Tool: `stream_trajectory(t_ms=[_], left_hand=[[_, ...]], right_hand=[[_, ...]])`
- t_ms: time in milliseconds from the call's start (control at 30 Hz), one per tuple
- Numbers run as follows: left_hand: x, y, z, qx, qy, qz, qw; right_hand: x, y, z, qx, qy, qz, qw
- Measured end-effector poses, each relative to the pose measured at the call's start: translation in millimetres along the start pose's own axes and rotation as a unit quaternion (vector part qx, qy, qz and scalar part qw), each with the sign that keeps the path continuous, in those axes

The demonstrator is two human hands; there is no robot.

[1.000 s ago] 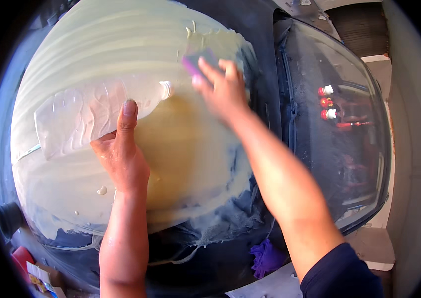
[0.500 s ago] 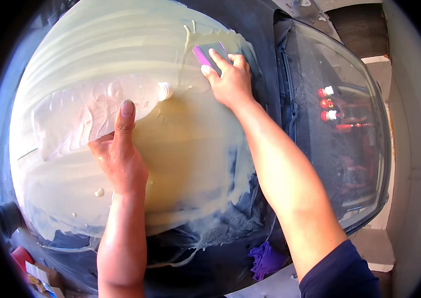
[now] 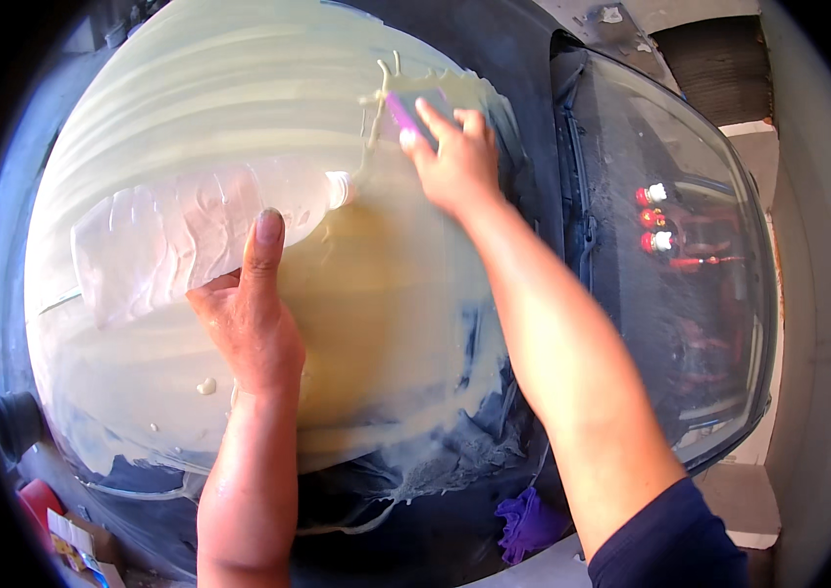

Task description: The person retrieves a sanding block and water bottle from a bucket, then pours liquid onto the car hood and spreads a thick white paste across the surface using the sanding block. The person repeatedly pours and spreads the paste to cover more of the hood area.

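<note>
My left hand (image 3: 251, 328) holds a clear plastic bottle (image 3: 185, 230) from below, thumb up along its side. The bottle lies nearly level above the hood, its uncapped-looking white neck pointing right. My right hand (image 3: 456, 162) presses a flat purple-and-grey sanding block (image 3: 413, 110) onto the far right part of the car hood (image 3: 160, 118), fingers spread over its top. Pale wet slurry (image 3: 384, 73) runs in thin streaks beside the block. Cream and yellowish patches cover much of the dark hood. The underside of the block is hidden.
To the right is the windshield (image 3: 675, 323), with small red and white figures (image 3: 653, 218) seen through or reflected in it. A purple cloth (image 3: 530, 524) lies at the hood's near edge. A dark round container (image 3: 18, 426) and a cardboard box (image 3: 87, 544) stand at the left.
The whole view has shifted slightly. My right hand and the block have moved a little left over the hood, and slurry now spreads at the block's left edge. The bottle remains in my left hand.
</note>
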State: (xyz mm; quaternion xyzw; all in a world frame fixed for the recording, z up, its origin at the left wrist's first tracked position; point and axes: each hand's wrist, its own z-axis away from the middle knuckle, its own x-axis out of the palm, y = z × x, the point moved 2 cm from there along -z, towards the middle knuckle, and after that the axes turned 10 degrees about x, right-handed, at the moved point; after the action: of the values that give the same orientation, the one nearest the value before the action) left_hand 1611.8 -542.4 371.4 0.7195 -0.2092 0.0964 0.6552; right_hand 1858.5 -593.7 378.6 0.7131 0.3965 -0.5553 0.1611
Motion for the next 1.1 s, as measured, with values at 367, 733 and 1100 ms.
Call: stream_trajectory(t_ms=[367,733,1100], left_hand=[[-11.9,-6.7,-0.9,-0.006,0.032,0.015,0.999],[-11.3,-4.6,-4.7,0.034,0.047,0.033,0.998],[-15.4,-4.1,-5.1,0.046,0.077,0.031,0.995]], right_hand=[[-63.4,-33.8,173.1,-0.107,-0.096,-0.005,0.990],[11.9,-35.6,38.7,-0.056,-0.015,-0.045,0.997],[-8.9,-48.7,70.4,-0.075,-0.076,-0.005,0.994]])
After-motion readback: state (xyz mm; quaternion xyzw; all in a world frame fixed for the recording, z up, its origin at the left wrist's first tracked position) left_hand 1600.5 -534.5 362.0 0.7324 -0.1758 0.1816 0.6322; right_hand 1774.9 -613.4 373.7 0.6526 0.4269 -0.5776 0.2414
